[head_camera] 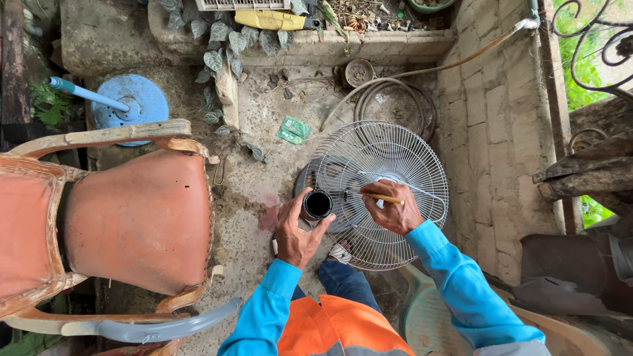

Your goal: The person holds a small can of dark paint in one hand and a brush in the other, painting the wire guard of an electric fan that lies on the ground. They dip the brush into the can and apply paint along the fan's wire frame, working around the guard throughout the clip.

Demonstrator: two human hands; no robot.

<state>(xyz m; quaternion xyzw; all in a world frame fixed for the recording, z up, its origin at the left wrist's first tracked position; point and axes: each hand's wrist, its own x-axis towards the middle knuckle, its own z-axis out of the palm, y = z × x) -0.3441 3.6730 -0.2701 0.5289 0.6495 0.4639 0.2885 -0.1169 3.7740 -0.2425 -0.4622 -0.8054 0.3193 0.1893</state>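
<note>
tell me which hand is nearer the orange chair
Left. The left hand, holding a small black can, is just right of the orange chair; the right hand holds a brush over the fan grille, farther away.

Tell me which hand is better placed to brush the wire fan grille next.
Right, likely. The right hand holds the thin yellow-handled brush directly over the round white wire fan grille. The left hand is occupied gripping the small black-filled can.

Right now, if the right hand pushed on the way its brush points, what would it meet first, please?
The right hand points its brush leftward; likely the wire fan guard beneath, then the small black-filled can in the left hand. Depth is unclear.
</note>
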